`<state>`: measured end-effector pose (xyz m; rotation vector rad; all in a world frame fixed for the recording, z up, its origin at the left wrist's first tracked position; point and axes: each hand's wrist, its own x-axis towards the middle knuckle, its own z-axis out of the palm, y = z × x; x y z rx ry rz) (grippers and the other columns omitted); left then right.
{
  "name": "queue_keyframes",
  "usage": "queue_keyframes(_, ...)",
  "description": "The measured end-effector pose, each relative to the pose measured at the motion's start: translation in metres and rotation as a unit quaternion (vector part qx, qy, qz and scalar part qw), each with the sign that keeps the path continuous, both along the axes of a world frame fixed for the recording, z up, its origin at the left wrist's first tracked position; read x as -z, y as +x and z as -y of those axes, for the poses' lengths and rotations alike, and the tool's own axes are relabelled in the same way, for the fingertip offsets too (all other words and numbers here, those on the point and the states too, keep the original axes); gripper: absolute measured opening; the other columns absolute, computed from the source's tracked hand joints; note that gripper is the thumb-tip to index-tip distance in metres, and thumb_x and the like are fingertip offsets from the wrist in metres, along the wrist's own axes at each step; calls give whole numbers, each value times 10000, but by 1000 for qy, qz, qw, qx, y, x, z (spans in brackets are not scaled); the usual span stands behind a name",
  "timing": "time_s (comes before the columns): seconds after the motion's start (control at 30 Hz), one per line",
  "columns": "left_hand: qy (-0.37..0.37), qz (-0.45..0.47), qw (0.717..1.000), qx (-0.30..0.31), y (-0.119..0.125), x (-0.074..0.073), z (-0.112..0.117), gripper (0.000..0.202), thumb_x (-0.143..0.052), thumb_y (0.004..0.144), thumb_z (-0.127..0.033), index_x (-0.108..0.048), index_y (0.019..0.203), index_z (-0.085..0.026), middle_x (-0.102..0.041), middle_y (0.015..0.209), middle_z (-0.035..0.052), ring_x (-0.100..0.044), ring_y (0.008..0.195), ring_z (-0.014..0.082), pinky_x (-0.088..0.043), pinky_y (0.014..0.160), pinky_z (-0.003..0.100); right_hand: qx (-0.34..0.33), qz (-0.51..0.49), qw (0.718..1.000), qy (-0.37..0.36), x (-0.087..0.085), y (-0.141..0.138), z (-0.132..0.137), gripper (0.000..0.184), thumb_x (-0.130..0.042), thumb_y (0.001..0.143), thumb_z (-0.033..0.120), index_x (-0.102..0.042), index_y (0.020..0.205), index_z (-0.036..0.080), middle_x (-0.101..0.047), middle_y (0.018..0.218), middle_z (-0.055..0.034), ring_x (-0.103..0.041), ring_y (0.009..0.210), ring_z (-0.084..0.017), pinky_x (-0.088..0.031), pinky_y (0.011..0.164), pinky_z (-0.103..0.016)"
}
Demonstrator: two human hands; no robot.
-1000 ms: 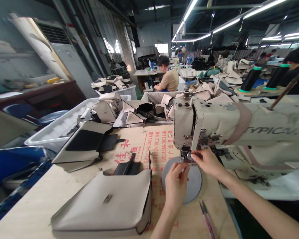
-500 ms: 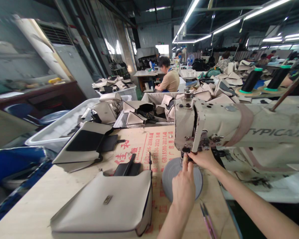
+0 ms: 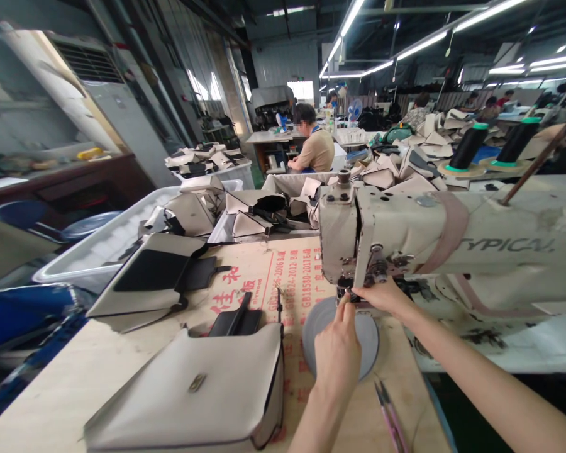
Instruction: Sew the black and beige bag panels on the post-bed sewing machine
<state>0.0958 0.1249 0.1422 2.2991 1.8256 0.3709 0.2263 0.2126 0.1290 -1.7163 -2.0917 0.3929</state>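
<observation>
Machine [image 3: 400,220] stands before you, its needle end right at the fingertips of both your hands. Your left hand [image 3: 338,346] sits on the near side of the machine's needle end, two fingers stretched up to it and close together; your right hand [image 3: 382,296] is just right of that end, under the machine's arm. Whether either hand pinches anything is too small to tell. A grey disc [image 3: 312,324] lies below the machine's needle end, partly behind your left hand. Snips [image 3: 390,415] lie nearer you than the machine; a bag [image 3: 183,390] rests left of it.
</observation>
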Motion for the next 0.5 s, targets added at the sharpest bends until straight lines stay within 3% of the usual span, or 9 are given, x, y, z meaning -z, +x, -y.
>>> queue_keyframes(0.17,-11,-18,1000,-7,1,7,0,322,-323,802,-63,-481,1049,-196,-401,1343,78,-631,771,157,-452,488,212,8,22,1000,12,4,-4,-3,296,-445,804,324,-621,1009,204,-639,1023,-31,-567,970,-195,-400,863,-305)
queue_keyframes(0.37,3,-67,998,0,4,7,-2,361,-317,781,-58,-467,1080,-194,-336,1387,55,-637,719,168,-478,465,258,6,79,997,11,12,-4,-6,242,-464,779,315,-665,821,185,-672,896,-62,-581,919,-228,-391,833,-324)
queue_keyframes(0.5,0,-95,995,6,7,5,-4,387,-312,788,-56,-453,1118,-202,-329,1390,52,-638,713,162,-482,466,256,-4,112,993,26,7,-2,4,281,-444,803,330,-664,824,157,-669,872,-95,-581,893,-235,-375,817,-327)
